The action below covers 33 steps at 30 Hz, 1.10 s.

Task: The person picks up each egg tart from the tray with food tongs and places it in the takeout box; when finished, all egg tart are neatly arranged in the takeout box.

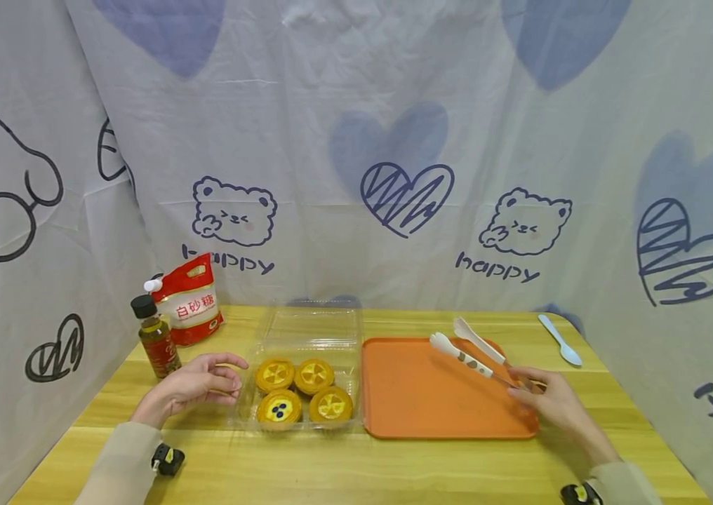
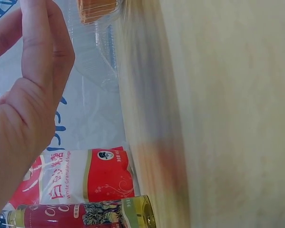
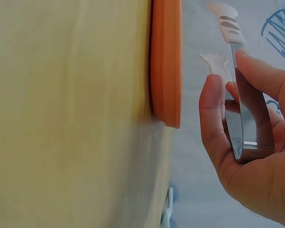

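Note:
Metal tongs (image 3: 249,114) with white tips are pinched between thumb and fingers of my right hand (image 1: 549,396), their arms spread apart above the orange tray (image 1: 445,414). My left hand (image 1: 201,382) is held, fingers loosely bent and holding nothing, just left of a clear plastic clamshell box (image 1: 356,351) whose lid stands raised at the back. Inside the box sit several egg tarts (image 1: 314,377). One tart (image 1: 278,407) at the front left carries dark berries; the others show a pale yellow pattern on top.
Behind my left hand stand a dark-capped oil bottle (image 1: 159,344) and a red and white sugar bag (image 1: 192,305) with a white spout. A pale blue spoon (image 1: 560,340) lies at the table's back right. Printed cloth (image 1: 306,280) hangs behind the wooden table (image 1: 281,466) and along both sides.

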{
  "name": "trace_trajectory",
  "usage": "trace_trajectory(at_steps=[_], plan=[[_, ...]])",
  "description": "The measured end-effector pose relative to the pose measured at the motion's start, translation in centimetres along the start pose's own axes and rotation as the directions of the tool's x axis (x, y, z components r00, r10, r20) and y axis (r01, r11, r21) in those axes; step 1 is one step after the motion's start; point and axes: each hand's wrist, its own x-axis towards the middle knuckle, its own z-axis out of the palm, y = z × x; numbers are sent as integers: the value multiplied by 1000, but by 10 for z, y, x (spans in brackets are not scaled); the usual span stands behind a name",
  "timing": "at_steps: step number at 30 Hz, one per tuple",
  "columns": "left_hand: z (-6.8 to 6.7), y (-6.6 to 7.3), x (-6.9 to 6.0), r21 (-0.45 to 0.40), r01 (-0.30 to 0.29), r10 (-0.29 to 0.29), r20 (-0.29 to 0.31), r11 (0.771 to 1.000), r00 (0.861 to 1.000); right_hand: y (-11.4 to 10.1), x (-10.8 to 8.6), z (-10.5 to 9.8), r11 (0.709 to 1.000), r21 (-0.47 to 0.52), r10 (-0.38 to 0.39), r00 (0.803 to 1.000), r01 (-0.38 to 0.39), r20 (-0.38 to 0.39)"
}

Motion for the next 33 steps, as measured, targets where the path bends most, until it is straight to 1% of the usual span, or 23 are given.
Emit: trace_trajectory(at_steps=[2,5,8,12,14,18,21,26,29,33], plan=[[1,0,0,-1,-1,1,-1,1000,1000,3,-1,-1,1000,-4,1,1000,-1,9],[1,1,-1,-1,0,0,0,1000,1000,5,-4,-3,999,41,12,1000,-13,26],[1,1,-1,-3,2,-2,-1,1000,1000,7,-6,-7,997,69,44,999,-46,30],[1,0,0,-6,7,-7,-2,1000,1000,9,-7,-12,993,72,95,995,-98,35],[1,0,1,-8,10,-10,-3,1000,1000,11,-8,-14,990,88,107,993,-110,40],[0,0,2,-3,15,-15,-2,1000,1000,15,-9,-17,983,124,132,991,-133,10],[0,1,1,8,9,-9,1,1000,1000,19,-9,-19,983,122,141,990,-139,-10],[0,1,0,12,8,-8,-5,1000,1000,23,-10,-25,985,109,133,991,-132,1],[1,1,0,14,7,-7,-6,1000,1000,25,-10,-27,982,134,133,991,-134,12],[1,1,-1,13,3,-3,-5,1000,1000,28,-11,-33,973,176,142,989,-148,47]])
